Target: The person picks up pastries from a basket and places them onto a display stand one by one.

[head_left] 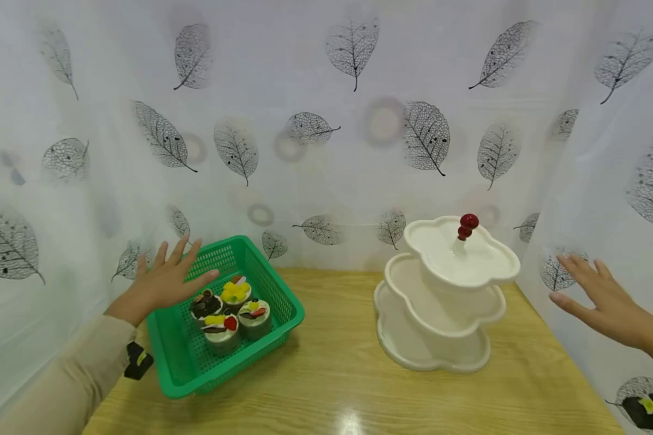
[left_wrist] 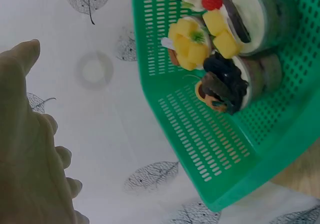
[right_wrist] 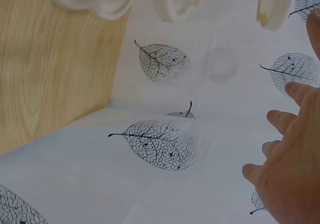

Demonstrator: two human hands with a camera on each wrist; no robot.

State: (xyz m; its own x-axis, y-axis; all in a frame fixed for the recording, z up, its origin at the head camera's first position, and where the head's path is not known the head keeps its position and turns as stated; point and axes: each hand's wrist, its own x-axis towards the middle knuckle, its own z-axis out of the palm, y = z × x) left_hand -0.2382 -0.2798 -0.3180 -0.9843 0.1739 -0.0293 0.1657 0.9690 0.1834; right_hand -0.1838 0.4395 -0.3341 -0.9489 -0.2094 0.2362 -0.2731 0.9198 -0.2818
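In the head view my left hand (head_left: 165,283), fingers spread, hovers over the left side of a green plastic basket (head_left: 296,314). Several dessert cups sit grouped inside it: one topped with yellow cubes (head_left: 236,292), one with dark chocolate pieces (head_left: 205,304), others with fruit and chocolate slices (head_left: 220,334). At the right stands a white three-tier serving stand (head_left: 441,347) with scalloped plates and a red knob (head_left: 469,222). To the right of the stand my right hand (head_left: 604,299) is held in the air, fingers extended, touching nothing.
A wood-grain table (head_left: 332,362) carries the basket and the stand, with bare wood between them. White sheeting printed with dark leaves (head_left: 315,181) encloses the back and both sides. Dark wrist cameras (head_left: 138,361) are strapped on both wrists.
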